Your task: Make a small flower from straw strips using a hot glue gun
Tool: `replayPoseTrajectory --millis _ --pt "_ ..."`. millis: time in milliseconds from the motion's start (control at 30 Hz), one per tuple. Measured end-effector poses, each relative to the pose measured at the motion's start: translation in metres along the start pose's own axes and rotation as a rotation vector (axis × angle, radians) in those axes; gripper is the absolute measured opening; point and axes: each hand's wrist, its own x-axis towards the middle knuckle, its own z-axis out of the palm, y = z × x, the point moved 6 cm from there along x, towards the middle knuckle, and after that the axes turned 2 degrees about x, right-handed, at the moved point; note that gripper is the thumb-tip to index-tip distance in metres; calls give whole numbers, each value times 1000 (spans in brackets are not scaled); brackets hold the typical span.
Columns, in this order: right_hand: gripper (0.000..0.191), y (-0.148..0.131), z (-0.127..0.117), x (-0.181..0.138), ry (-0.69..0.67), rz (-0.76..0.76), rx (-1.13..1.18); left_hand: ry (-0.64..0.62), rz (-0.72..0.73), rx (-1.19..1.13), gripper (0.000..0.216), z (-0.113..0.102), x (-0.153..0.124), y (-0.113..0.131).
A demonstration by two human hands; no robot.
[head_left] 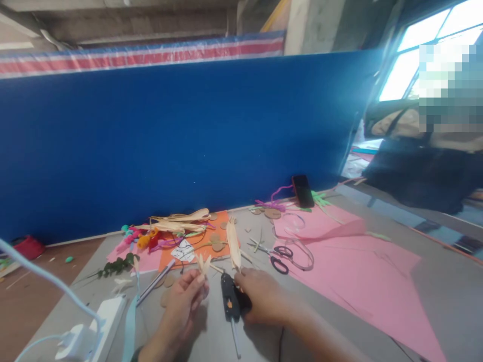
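Note:
My left hand is closed, pinching a small piece of pale dried husk with split, petal-like ends between thumb and fingers. To its right, my right hand is curled round the handle of a black hot glue gun. The gun's nozzle points away from me, and a glue stick sticks out of its back end. Just beyond my right fingers lies a long strip of dried husk. Scissors with black handles rest open to the right of it.
Pink paper covers the right side, with a phone behind it. Orange paper, husk strips and wooden discs lie at the back. A power strip with cables stands front left. A blue partition rises behind; a person is far right.

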Motion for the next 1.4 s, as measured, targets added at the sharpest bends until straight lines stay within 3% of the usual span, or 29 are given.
replayPoseTrajectory --millis 67,167,233,333,433,700,1000,1233,1400 --pt "31 -6 -12 0 58 -48 144 -72 -47 -1 33 6 -5 -1" --pt "13 -11 -26 0 217 -95 562 -155 -94 -11 33 10 -11 -4" --pt "18 -13 -24 1 257 -130 845 -231 -100 -21 31 12 -13 -6" --pt "30 -17 -9 4 166 -193 1176 -294 -126 -34 28 15 -14 -8" --pt "35 -20 5 8 69 -223 1354 -298 -145 -24 27 18 -16 -8" --pt "39 -19 7 11 82 -79 1417 -197 -80 28 27 15 -15 -4" --pt "38 -19 4 10 136 -116 1448 -179 -27 87 34 11 -11 -6" --pt "34 -15 -13 3 281 -108 1449 -131 86 132 26 9 -9 0" --pt "31 -19 -16 -1 302 -93 1287 -176 255 375 17 7 -14 7"
